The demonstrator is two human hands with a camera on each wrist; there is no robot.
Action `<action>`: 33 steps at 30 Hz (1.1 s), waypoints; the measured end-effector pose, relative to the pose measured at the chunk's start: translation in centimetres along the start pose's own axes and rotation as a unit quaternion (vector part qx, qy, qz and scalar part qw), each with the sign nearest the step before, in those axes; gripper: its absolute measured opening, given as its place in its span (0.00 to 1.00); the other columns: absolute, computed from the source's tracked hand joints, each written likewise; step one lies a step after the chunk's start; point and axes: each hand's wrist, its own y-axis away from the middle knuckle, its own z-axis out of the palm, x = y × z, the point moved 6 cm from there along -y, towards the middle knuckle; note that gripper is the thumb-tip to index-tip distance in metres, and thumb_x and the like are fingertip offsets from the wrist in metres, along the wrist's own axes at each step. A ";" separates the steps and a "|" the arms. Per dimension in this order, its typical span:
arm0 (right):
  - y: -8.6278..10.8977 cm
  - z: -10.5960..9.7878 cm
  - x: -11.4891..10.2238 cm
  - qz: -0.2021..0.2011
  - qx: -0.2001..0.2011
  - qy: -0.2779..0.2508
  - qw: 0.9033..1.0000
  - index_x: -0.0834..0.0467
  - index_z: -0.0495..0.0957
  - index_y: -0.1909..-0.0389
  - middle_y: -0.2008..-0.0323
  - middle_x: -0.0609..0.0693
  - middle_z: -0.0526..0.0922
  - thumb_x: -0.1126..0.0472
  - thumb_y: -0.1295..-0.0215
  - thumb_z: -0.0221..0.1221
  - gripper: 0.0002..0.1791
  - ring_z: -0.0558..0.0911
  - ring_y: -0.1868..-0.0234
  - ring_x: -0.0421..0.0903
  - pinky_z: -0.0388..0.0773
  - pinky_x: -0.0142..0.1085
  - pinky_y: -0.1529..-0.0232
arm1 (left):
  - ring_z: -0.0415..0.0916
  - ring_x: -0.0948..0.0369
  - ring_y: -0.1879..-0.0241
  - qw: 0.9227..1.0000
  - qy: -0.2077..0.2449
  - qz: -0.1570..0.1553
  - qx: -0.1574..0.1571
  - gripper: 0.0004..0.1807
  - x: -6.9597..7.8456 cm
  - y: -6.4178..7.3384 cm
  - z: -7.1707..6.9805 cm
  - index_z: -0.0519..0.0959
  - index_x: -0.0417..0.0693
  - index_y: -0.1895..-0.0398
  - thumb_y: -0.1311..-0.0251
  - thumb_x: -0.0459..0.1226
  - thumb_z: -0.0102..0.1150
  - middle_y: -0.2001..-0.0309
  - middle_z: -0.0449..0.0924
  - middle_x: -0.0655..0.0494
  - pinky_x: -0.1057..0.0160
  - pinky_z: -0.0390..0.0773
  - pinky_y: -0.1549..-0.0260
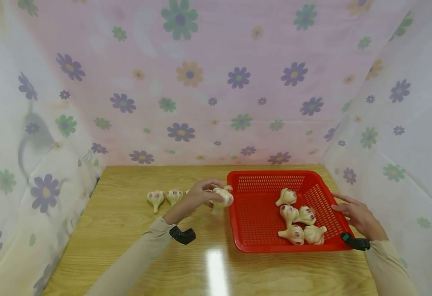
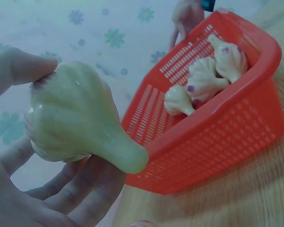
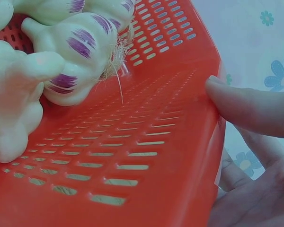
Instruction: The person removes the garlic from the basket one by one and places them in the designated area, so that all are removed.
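1. The left grip (image 1: 203, 194) is clamped on a garlic bulb (image 1: 223, 198), thumb on one side and fingers curled beneath the other. In the left wrist view, the bulb's neck points to 4 o'clock; in the head view, its root tuft points to about 1 o'clock.
2. That bulb is just beside the red basket (image 1: 238, 242), at the rim's 9 o'clock side in the head view; whether they touch, I cannot tell.
3. The right grip (image 1: 361, 216) is spread at the basket's 3 o'clock side: its straight thumb rests on the rim, with the fingers apart along the outer side.
4. Inside the basket, five more bulbs lie clustered toward 3 o'clock. The top bulb (image 1: 287, 197) points its neck to 7 o'clock. Below it are a middle bulb (image 1: 288, 213) with its neck toward 6 and, on its 3 o'clock side, a neighbouring bulb (image 1: 307, 214). Nearest the person are a lower bulb (image 1: 295, 235), neck at 9, and a corner bulb (image 1: 313, 234), neck at about 2.
5. At 9 o'clock from the left grip, an outer bulb (image 1: 156, 199) and an inner bulb (image 1: 174, 196) lie side by side, with another partly hidden behind the hand.
6. Each wrist wears a black strap below a pale sleeve (image 1: 134, 257).
7. Everything stands on a wooden worktop (image 1: 120, 246); flowered cloth (image 1: 216, 49) hangs at 9, 12 and 3 o'clock.
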 end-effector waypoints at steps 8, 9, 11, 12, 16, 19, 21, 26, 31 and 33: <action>-0.3 -0.2 0.6 0.025 0.006 -0.061 0.998 0.48 0.49 0.26 0.61 0.34 0.78 0.56 0.33 0.58 0.39 0.81 0.58 0.42 0.78 0.44 0.55 | 0.73 0.55 0.66 1.000 -0.007 -0.015 0.022 0.25 0.0 0.8 -1.3 0.73 0.41 0.44 0.44 0.41 0.64 0.48 0.72 0.48 0.58 0.78 0.71; -0.4 -0.2 0.7 0.026 0.005 -0.062 0.998 0.47 0.50 0.26 0.61 0.34 0.79 0.56 0.33 0.57 0.39 0.81 0.58 0.42 0.78 0.43 0.56 | 0.73 0.55 0.65 1.000 -0.009 -0.016 0.023 0.25 0.0 0.9 -1.4 0.72 0.41 0.44 0.43 0.41 0.64 0.48 0.72 0.48 0.58 0.77 0.71; -0.4 -0.2 0.7 0.028 0.006 -0.063 0.998 0.47 0.50 0.26 0.62 0.34 0.79 0.56 0.33 0.57 0.38 0.81 0.59 0.42 0.78 0.43 0.56 | 0.74 0.55 0.64 0.999 -0.012 -0.017 0.025 0.24 0.1 1.3 -1.8 0.72 0.42 0.45 0.42 0.42 0.63 0.49 0.72 0.48 0.59 0.77 0.70; -0.4 -0.2 0.7 0.030 0.007 -0.065 0.997 0.46 0.51 0.26 0.62 0.34 0.79 0.56 0.33 0.57 0.38 0.81 0.59 0.42 0.79 0.43 0.56 | 0.74 0.55 0.63 0.999 -0.016 -0.019 0.028 0.23 0.2 1.4 -2.0 0.72 0.43 0.45 0.42 0.42 0.62 0.48 0.72 0.49 0.59 0.76 0.69; -0.5 -0.2 0.6 0.035 0.009 -0.070 0.997 0.44 0.53 0.27 0.63 0.33 0.79 0.56 0.33 0.57 0.37 0.81 0.59 0.42 0.79 0.44 0.55 | 0.73 0.55 0.63 0.999 -0.013 -0.026 0.041 0.22 0.2 2.0 -3.0 0.72 0.43 0.45 0.41 0.41 0.61 0.46 0.71 0.48 0.60 0.75 0.70; -0.6 -0.1 0.6 0.034 0.008 -0.069 0.997 0.44 0.53 0.27 0.63 0.33 0.79 0.56 0.33 0.57 0.36 0.81 0.59 0.42 0.79 0.44 0.56 | 0.72 0.56 0.62 0.998 -0.010 -0.028 0.052 0.22 0.2 2.3 -3.7 0.72 0.42 0.45 0.41 0.40 0.60 0.47 0.71 0.47 0.60 0.75 0.72; -0.6 -0.2 0.6 0.033 0.008 -0.069 0.997 0.44 0.54 0.27 0.63 0.33 0.79 0.56 0.33 0.57 0.36 0.81 0.60 0.42 0.79 0.44 0.56 | 0.73 0.56 0.63 0.998 -0.010 -0.030 0.056 0.21 0.1 2.6 -4.2 0.72 0.42 0.45 0.41 0.39 0.60 0.50 0.72 0.47 0.59 0.76 0.72; -0.5 -0.2 0.7 0.036 0.010 -0.077 0.996 0.42 0.56 0.28 0.63 0.34 0.79 0.56 0.33 0.57 0.34 0.81 0.60 0.42 0.79 0.44 0.56 | 0.71 0.56 0.66 0.997 -0.012 -0.043 0.066 0.22 -0.2 3.4 -5.2 0.71 0.45 0.44 0.40 0.42 0.60 0.55 0.72 0.48 0.58 0.75 0.71; -0.5 -0.1 0.6 0.038 0.011 -0.069 0.997 0.45 0.54 0.27 0.63 0.33 0.79 0.56 0.33 0.57 0.36 0.81 0.60 0.42 0.79 0.44 0.56 | 0.69 0.57 0.66 0.995 -0.009 -0.059 0.083 0.23 -0.5 4.2 -6.2 0.71 0.46 0.44 0.41 0.43 0.60 0.53 0.72 0.49 0.60 0.71 0.71; -0.5 0.0 0.6 0.039 0.010 -0.068 0.997 0.47 0.52 0.26 0.63 0.33 0.79 0.56 0.33 0.57 0.37 0.81 0.60 0.42 0.79 0.45 0.55 | 0.68 0.58 0.66 0.994 -0.002 -0.060 0.087 0.24 -0.6 4.6 -6.6 0.70 0.43 0.44 0.40 0.43 0.59 0.52 0.71 0.48 0.60 0.70 0.71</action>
